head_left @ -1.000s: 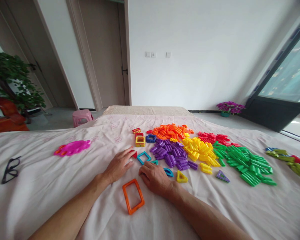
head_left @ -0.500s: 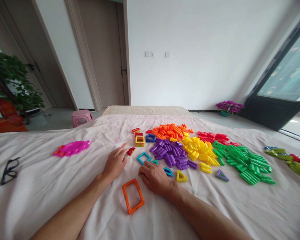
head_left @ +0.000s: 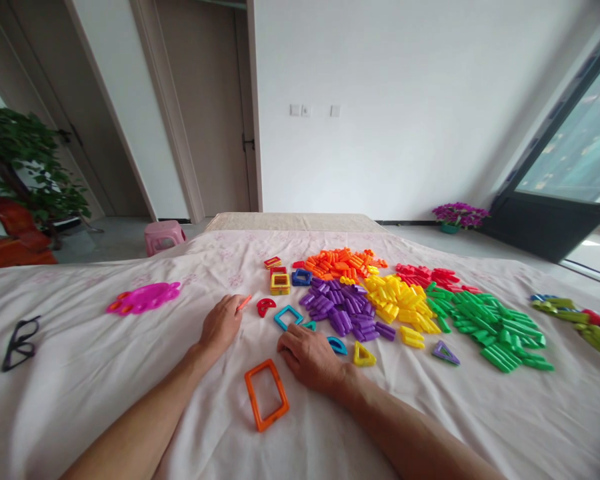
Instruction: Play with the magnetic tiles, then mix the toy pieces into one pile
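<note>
My left hand (head_left: 223, 325) is closed on a thin orange piece (head_left: 244, 303), seen nearly edge-on at its fingertips. Just right of it a red half-round magnetic tile (head_left: 266, 307) lies flat on the cloth. My right hand (head_left: 310, 357) rests with curled fingers; what is under them, if anything, is hidden. Close above its knuckles are a light-blue square tile (head_left: 281, 311) and a teal triangle tile (head_left: 309, 325). A blue curved tile (head_left: 337, 345) and a yellow triangle tile (head_left: 364, 362) lie to its right. Nearer me sits a large orange square tile (head_left: 251, 392).
Beyond the hands stand stacked yellow tiles (head_left: 280, 291) and dark-blue square tiles (head_left: 301, 283). Heaps of purple (head_left: 337, 303), yellow (head_left: 400, 300), orange (head_left: 340, 263) and green pieces (head_left: 500, 327) spread rightward. At left lie a magenta tray (head_left: 147, 298) and black glasses (head_left: 21, 341).
My left hand has drawn back a little to the left with the orange piece. The red half-round tile, tilted by its fingers before, now lies flat. My right hand has stayed put.
</note>
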{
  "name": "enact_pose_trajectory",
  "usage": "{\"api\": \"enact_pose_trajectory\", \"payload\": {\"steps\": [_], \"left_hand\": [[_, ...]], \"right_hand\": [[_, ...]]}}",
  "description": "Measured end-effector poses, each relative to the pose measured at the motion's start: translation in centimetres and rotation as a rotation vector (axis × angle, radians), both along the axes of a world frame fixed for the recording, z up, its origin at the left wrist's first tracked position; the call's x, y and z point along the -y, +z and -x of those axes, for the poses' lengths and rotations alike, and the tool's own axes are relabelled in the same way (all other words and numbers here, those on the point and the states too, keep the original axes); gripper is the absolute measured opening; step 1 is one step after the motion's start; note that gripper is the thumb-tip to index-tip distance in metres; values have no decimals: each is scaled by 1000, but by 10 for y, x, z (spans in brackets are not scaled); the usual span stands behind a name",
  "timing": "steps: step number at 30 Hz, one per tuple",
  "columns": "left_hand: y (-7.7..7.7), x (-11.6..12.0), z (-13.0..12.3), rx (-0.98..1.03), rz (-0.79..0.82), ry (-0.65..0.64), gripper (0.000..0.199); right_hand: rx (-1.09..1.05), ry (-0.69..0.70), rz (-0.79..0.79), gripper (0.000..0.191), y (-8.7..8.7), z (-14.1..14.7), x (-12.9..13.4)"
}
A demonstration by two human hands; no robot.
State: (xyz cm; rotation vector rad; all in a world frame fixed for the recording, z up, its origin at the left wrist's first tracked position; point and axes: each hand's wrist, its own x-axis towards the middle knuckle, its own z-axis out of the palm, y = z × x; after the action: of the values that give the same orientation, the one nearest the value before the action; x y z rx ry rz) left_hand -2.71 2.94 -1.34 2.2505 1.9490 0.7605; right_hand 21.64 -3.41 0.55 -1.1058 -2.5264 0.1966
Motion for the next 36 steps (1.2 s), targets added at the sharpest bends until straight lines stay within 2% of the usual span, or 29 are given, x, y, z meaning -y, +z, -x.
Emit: {"api": "enact_pose_trajectory", "payload": {"steps": [4,8,10,13,17,21,26,31,36], "left_hand": [[1,3,0,40,-93,-8,28],[2,7,-11,10,-230,-200,34],[0,7,-18,5,-213,-299,39],[-5,2,-24,17,-137,-359,42],[-8,-3,-25,73,-81,-352,37],[-5,0,-24,98,-115,-291,30],[1,7,-27,44,-130,-233,15],[6,9,-30,15,-111,-236,9],[9,11,-31,-18,-136,-161,3]], "right_hand": [[0,3,5,10,1,0,0],[-1,2,0,10,0,1,0],[-2,1,-5,9,0,1,0],[2,0,-9,9,0,1,0],[7,-3,-9,9,0,1,0],[16,-5,-4,9,0,2,-1],[16,-1,-5,10,2,2,-1],[14,-4,-4,10,5,3,0],[15,-3,6,10,4,2,0]]}}
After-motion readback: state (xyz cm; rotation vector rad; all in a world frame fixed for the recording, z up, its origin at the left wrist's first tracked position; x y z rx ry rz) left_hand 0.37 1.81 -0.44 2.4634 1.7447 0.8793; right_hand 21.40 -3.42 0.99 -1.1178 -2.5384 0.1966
